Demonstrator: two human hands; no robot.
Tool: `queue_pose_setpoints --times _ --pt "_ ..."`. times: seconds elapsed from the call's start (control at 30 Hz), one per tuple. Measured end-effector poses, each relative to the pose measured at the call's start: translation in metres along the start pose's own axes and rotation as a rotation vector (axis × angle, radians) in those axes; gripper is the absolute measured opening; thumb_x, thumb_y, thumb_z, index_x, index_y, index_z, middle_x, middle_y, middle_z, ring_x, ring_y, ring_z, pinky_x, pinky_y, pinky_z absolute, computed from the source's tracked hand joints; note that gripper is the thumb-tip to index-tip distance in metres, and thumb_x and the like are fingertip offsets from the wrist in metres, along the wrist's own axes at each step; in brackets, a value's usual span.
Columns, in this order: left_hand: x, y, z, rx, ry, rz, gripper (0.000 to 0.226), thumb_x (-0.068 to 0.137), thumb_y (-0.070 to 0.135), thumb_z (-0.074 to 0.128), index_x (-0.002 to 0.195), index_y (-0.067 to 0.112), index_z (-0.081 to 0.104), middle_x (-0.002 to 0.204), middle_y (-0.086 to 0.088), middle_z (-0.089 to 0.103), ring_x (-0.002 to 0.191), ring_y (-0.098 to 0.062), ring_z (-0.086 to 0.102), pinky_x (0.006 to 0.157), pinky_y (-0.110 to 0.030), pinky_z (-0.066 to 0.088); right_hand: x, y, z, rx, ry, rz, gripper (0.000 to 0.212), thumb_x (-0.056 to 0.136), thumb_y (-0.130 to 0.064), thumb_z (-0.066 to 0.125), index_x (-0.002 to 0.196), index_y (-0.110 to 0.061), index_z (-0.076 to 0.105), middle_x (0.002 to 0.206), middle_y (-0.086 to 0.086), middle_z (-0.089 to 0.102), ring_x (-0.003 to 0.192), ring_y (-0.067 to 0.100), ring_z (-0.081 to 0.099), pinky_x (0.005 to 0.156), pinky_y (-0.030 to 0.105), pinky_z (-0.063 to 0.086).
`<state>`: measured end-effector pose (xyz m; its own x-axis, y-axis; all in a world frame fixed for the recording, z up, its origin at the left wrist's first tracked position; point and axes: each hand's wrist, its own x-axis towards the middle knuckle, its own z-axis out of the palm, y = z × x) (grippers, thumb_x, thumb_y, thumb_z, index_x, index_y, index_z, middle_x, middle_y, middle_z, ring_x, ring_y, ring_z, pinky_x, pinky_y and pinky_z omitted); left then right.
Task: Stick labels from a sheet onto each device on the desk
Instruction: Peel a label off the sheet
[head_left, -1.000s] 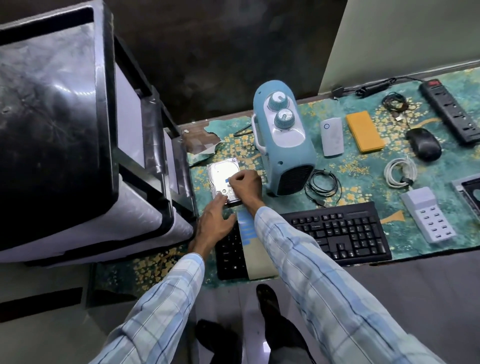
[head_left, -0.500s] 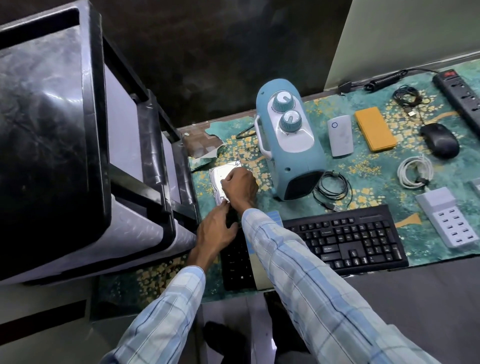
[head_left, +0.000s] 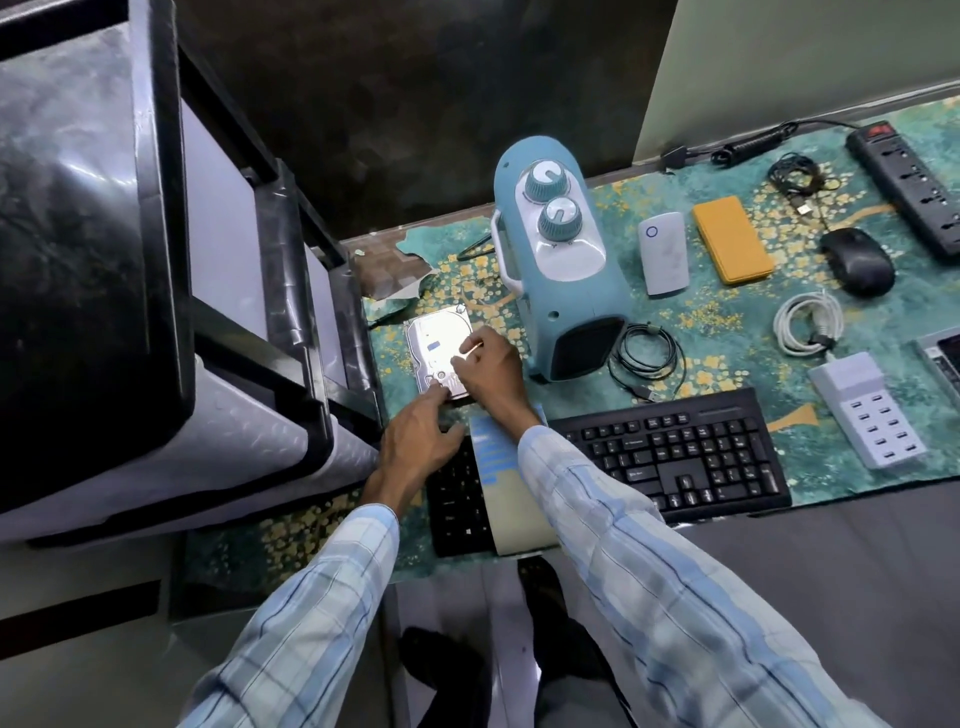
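Note:
A silver hard drive (head_left: 435, 340) lies on the patterned mat, with a small blue label on its top. My right hand (head_left: 488, 371) rests on the drive's right side, fingertips on its surface. My left hand (head_left: 422, 440) touches the drive's near corner with its fingers apart. The label sheet (head_left: 500, 480), blue strips on pale backing, lies across the left part of the black keyboard (head_left: 675, 457), partly under my right sleeve. Other devices on the mat: a blue heater (head_left: 558, 260), a white power bank (head_left: 664, 253), a yellow power bank (head_left: 732, 240), a mouse (head_left: 858, 261).
A black and grey plastic drawer unit (head_left: 156, 260) stands close on the left. A black power strip (head_left: 914, 189), a white USB charger (head_left: 867, 410), a white cable coil (head_left: 808, 322) and black cables (head_left: 647, 356) lie at right. The desk's front edge (head_left: 831, 504) runs below the keyboard.
My right hand has shifted right and back off the drive's middle, uncovering a blue label on it. My left hand stays at the near corner. The camera view drifted slightly.

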<state>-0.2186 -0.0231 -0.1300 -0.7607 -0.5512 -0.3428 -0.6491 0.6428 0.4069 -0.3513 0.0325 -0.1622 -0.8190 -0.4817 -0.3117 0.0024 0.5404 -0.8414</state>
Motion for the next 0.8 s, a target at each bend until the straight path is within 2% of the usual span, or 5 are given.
queue_pose_setpoints --times 0.1,0.3,0.43,0.6,0.8 --pt "-0.009 0.001 0.005 -0.108 0.058 -0.012 0.053 0.088 0.032 0.069 0.138 0.020 0.058 0.130 -0.007 0.068 0.116 -0.030 0.065 0.094 -0.039 0.053 -0.028 0.020 -0.021 0.028 0.030 -0.032 0.010 0.080 -0.013 0.068 0.087 -0.018 0.062 0.067 -0.008 0.058 0.071 0.024 0.064 0.068 0.037 0.052" --pt "-0.049 0.006 0.029 -0.244 0.250 0.061 0.043 0.081 0.031 0.068 0.121 0.014 0.069 0.117 -0.004 0.069 0.109 -0.025 0.064 0.094 -0.043 0.052 -0.098 0.058 -0.066 0.067 0.105 -0.014 0.011 0.082 -0.011 0.069 0.089 -0.017 0.063 0.073 -0.006 0.061 0.065 0.012 0.058 0.068 0.031 0.049" --pt "-0.078 0.009 0.046 -0.216 0.271 0.067 0.039 0.077 0.026 0.078 0.115 0.021 0.068 0.104 0.000 0.062 0.099 -0.022 0.062 0.085 -0.036 0.052 -0.137 0.072 -0.080 -0.038 0.193 -0.011 0.015 0.080 -0.014 0.068 0.094 -0.017 0.063 0.087 -0.001 0.064 0.071 0.017 0.059 0.071 0.031 0.049" --pt "-0.101 0.012 0.065 -0.160 0.244 0.027 0.050 0.076 0.031 0.084 0.121 0.019 0.066 0.103 0.000 0.057 0.100 -0.021 0.058 0.078 -0.029 0.046 -0.161 0.076 -0.082 -0.014 0.165 0.072 0.029 0.080 -0.022 0.069 0.108 -0.020 0.061 0.102 -0.003 0.067 0.084 0.021 0.065 0.080 0.034 0.053" --pt "-0.107 0.016 0.077 -0.158 0.209 0.011 0.056 0.073 0.030 0.085 0.124 0.019 0.064 0.109 -0.002 0.058 0.106 -0.027 0.058 0.084 -0.039 0.051 -0.166 0.071 -0.082 0.074 0.134 0.116 0.037 0.080 -0.018 0.072 0.115 -0.016 0.061 0.104 -0.003 0.070 0.097 0.017 0.067 0.087 0.034 0.054"
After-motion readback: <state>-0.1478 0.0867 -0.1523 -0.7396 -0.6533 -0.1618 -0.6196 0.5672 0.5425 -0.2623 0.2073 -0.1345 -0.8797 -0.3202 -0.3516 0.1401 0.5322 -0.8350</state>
